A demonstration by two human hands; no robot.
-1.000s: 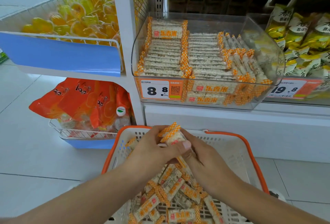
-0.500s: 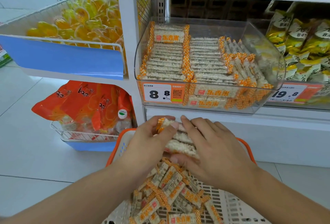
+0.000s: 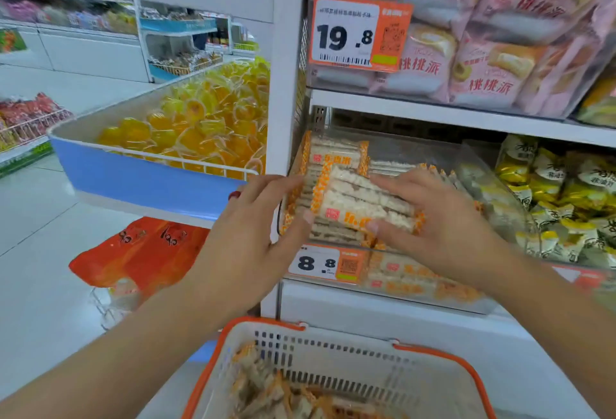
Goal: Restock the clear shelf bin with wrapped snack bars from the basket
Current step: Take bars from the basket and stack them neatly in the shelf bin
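- Head view, from the left: a blue-fronted wire tray [image 3: 146,178] holds yellow jelly cups [image 3: 200,131], with orange bags [image 3: 140,251] in a rack beneath it; their print is too blurred to read.
- The left hand [image 3: 253,235] grips the left end of a small stack of snack bars [image 3: 361,200], thumb beneath and fingers on top; a red mark shows on one nail.
- The stack is white rice-type bars in clear wrap with orange checked ends and orange characters, only partly legible.
- The stack is held over the clear shelf bin [image 3: 500,191], above the rows of the same bars already packed inside.
- A price tag [image 3: 328,263] on the bin front reads 8.8, with a QR code on orange.
- The right hand [image 3: 443,221] holds the stack's right end, fingers spread over the top and thumb under the near edge.
- Above, a larger tag [image 3: 358,33] reads 19.8, set before pink packs [image 3: 493,61] printed 桃桃派.
- Yellow-and-white packets [image 3: 566,198] fill the bin to the right.
- The orange-rimmed basket [image 3: 333,348], bottom centre, still holds loose bars.
- Half a second ago both hands were low over the basket with the stack; they have since risen to the bin.
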